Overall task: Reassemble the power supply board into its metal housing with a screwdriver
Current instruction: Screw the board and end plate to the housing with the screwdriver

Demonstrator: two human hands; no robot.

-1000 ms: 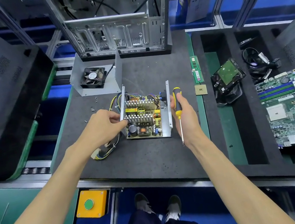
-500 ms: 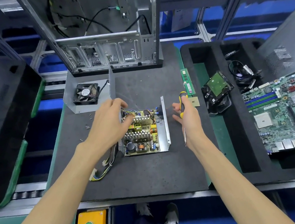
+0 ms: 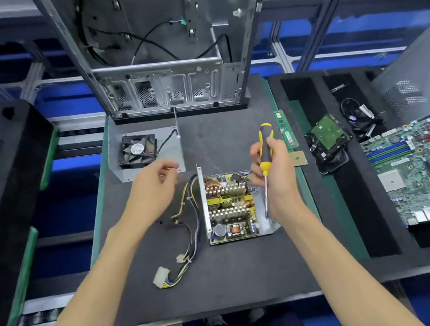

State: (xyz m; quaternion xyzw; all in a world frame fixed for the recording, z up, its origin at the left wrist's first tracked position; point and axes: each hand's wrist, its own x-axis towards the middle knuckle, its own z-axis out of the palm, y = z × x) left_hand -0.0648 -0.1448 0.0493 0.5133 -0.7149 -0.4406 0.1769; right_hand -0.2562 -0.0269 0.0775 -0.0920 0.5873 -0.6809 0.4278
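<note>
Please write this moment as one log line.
right hand: holds screwdriver, tip down | left hand: beside housing, holds nothing | board: in housing

On the desk (image 3: 228, 283) lie one power supply board (image 3: 229, 207), one screwdriver (image 3: 265, 165), one fan (image 3: 137, 150), one motherboard (image 3: 423, 170), one hard drive (image 3: 327, 134) and one memory stick (image 3: 285, 128).

Right grip (image 3: 272, 170) clenched upright; left grip (image 3: 153, 190) hovers, loosely curled.
</note>
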